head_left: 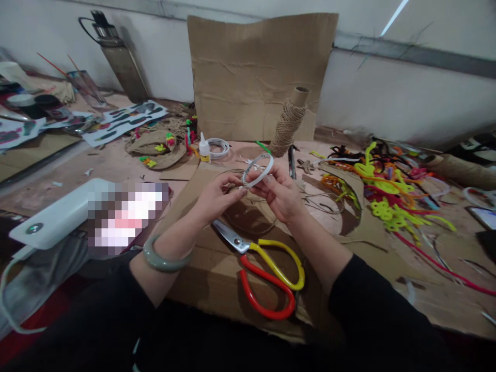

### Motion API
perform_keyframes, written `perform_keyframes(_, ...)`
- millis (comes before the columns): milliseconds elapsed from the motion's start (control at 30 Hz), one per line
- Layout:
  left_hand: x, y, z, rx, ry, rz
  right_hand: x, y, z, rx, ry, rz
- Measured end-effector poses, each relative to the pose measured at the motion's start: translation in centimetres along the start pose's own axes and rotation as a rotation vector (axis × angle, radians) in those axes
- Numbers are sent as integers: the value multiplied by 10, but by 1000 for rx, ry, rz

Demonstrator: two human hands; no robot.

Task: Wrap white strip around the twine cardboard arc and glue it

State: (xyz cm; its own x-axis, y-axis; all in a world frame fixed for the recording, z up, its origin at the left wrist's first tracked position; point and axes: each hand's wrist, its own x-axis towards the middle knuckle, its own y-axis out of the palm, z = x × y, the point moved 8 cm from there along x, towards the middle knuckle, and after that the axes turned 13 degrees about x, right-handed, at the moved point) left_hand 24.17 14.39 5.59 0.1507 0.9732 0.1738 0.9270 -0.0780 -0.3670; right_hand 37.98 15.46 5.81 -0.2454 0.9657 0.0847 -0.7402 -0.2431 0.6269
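A white plastic ring (259,181) is held up between my two hands over the cardboard. My left hand (222,194), with a green bangle (165,254) on its wrist, pinches at the ring's lower left edge. My right hand (282,196) grips the ring's lower right side between thumb and fingers. Loose twine (251,227) curls on the cardboard beneath my hands; whether an end of it is also in my fingers is unclear. Scissors (248,248) with one yellow and one red handle lie just below, nearest my wrists.
Behind my hands stand a twine-wound tube (287,126), a small glue bottle (204,150) and stacked white rings (220,148). An upright cardboard sheet (256,77) backs them. Colourful pipe cleaners (391,186) pile up right. A white power bank (62,214) and blurred phone (127,217) lie left.
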Motion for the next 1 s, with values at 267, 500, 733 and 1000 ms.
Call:
perform_keyframes(267,1,-1,-10,80,117,37,-1,1,-2,-24,13,15)
perform_keyframes(500,-4,4,-9,-74,-36,105,-1,0,-3,-48,10,-25)
perform_keyframes(733,-7,4,-6,-182,-167,122,-3,-2,2,-170,-34,-110)
perform_keyframes(1000,-9,12,4,-431,-343,185,-21,14,39,-662,-516,-86)
